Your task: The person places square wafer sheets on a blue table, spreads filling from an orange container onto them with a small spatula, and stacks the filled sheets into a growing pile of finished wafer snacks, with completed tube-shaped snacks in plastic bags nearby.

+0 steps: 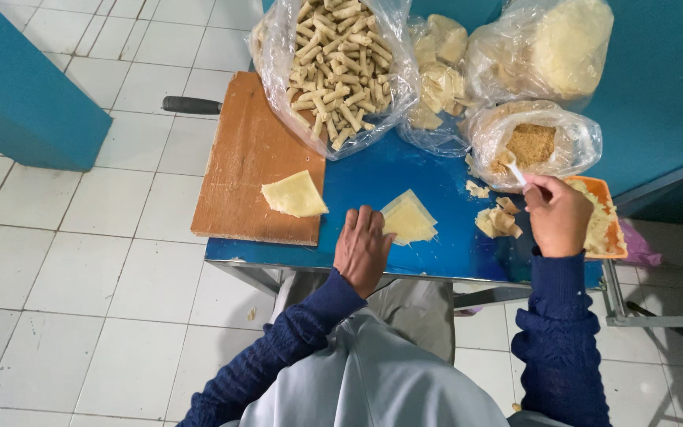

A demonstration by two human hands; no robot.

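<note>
My left hand [363, 249] rests on the blue table [373, 178], fingertips touching a small stack of pale yellow triangular wrapper sheets [409, 219]. My right hand [556, 215] is closed around a small white spoon [515, 171] whose tip points into an open plastic bag of brown crumbly filling [530, 145]. One more folded pale wrapper [295, 195] lies on a wooden cutting board [247, 158] to the left. Both arms wear dark blue knitted sleeves.
Behind stand a clear bag of rolled pastry sticks [340, 59], a bag of wrapper pieces [436, 75] and a bag of pale shreds [555, 43]. Torn wrapper scraps [497, 221] and an orange tray [606, 221] lie at right. A black knife handle [191, 105] juts left. White tiled floor surrounds the table.
</note>
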